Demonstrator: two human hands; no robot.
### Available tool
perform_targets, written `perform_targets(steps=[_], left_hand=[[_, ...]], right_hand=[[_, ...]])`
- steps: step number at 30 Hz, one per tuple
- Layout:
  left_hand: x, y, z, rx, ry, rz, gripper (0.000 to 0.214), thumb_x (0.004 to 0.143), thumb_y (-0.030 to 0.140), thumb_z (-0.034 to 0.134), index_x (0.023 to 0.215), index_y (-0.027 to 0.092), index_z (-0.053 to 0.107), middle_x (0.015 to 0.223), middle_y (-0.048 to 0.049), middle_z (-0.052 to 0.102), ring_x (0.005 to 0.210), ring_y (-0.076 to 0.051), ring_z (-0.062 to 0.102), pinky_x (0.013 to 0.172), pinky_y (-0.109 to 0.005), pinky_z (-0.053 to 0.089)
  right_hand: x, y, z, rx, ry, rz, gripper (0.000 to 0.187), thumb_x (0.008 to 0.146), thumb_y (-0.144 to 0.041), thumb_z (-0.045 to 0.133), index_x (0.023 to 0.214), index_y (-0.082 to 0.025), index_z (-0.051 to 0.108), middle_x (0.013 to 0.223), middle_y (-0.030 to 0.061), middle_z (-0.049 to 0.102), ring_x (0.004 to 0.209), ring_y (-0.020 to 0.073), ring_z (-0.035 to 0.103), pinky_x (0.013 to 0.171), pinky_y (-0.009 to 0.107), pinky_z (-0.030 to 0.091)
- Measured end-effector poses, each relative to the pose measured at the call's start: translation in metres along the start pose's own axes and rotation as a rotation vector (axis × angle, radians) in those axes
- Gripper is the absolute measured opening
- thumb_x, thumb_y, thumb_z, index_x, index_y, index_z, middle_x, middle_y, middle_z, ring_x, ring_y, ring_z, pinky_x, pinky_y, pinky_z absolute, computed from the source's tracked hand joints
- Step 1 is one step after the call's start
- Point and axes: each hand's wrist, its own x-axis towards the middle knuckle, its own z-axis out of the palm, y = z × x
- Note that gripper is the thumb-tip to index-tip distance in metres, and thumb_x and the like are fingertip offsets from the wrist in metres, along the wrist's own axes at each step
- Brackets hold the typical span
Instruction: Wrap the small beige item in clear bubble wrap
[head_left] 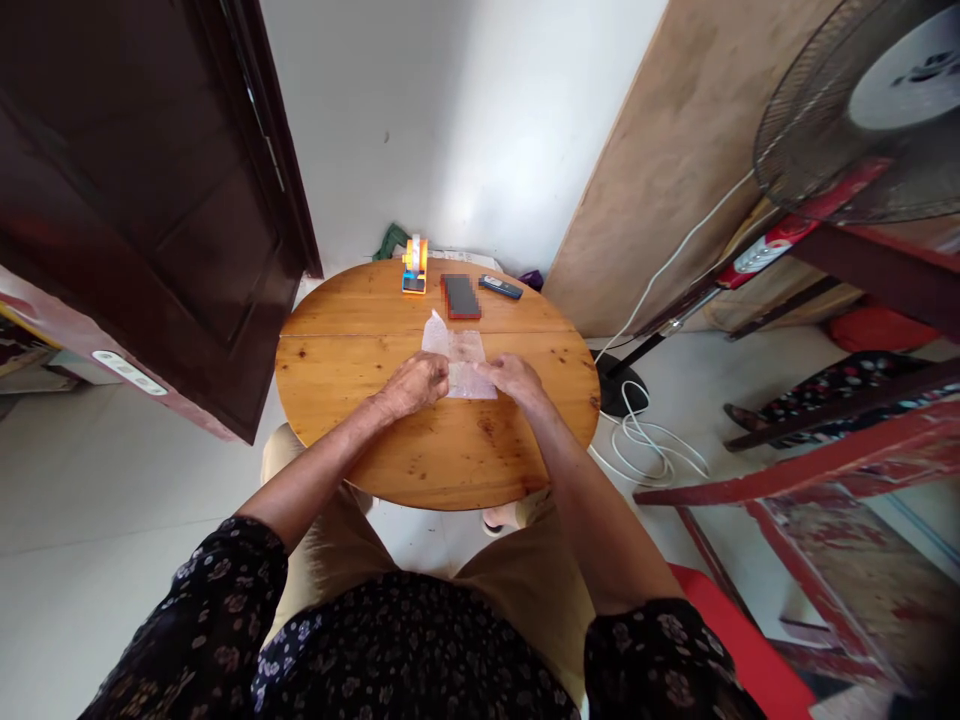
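A whitish, see-through sheet of bubble wrap (pixel 466 347) lies on the round wooden table, partly folded, with one corner sticking up at its upper left. My left hand (pixel 420 384) is closed on the sheet's left side, fingers curled in. From the right, my right hand (pixel 516 378) pinches the sheet near its right edge, thumb toward the middle. Whether anything lies inside the folds I cannot tell. Beyond the sheet are an orange and blue tape dispenser (pixel 415 268), a dark flat object with a red rim (pixel 462 297), blurred by pixels, and a dark remote control (pixel 501 288).
The wooden table (pixel 360 350) stands against a white wall. Behind the dispenser lies green cloth (pixel 391 240). A standing fan (pixel 862 110) and its coiled white cable (pixel 645 445) are at right, near a red wooden chair (pixel 787 490). A dark door (pixel 150 180) is at left.
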Motion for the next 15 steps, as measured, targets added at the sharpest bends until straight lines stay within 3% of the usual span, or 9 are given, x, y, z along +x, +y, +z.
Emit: perform_targets(steps=[5, 11, 15], left_hand=[[0.001, -0.001, -0.005, -0.05, -0.042, -0.04, 0.01, 0.078, 0.012, 0.061, 0.083, 0.019, 0.065, 0.1, -0.0064, 0.075, 0.096, -0.02, 0.07, 0.091, -0.032, 0.054], [0.0, 0.002, -0.009, -0.062, -0.079, -0.069, 0.007, 0.08, 0.016, 0.061, 0.084, 0.019, 0.066, 0.104, -0.0067, 0.075, 0.098, -0.02, 0.069, 0.09, -0.032, 0.053], [0.001, 0.004, -0.009, -0.019, -0.09, -0.084, 0.008, 0.08, 0.015, 0.061, 0.084, 0.019, 0.066, 0.105, -0.0071, 0.074, 0.1, -0.021, 0.069, 0.091, -0.032, 0.053]], right_hand=[[0.004, -0.012, 0.01, 0.112, 0.033, -0.027, 0.031, 0.078, -0.049, 0.068, 0.075, -0.018, 0.07, 0.073, 0.0045, 0.069, 0.073, 0.0185, 0.065, 0.058, 0.024, 0.039], [-0.003, -0.014, 0.021, 0.49, -0.011, -0.061, 0.02, 0.074, -0.035, 0.071, 0.075, -0.015, 0.068, 0.065, -0.0004, 0.066, 0.062, 0.0137, 0.06, 0.053, 0.02, 0.04], [-0.005, -0.012, 0.022, 0.45, -0.011, -0.046, 0.016, 0.07, -0.029, 0.072, 0.075, -0.015, 0.069, 0.063, -0.0011, 0.066, 0.062, 0.0136, 0.061, 0.055, 0.02, 0.043]])
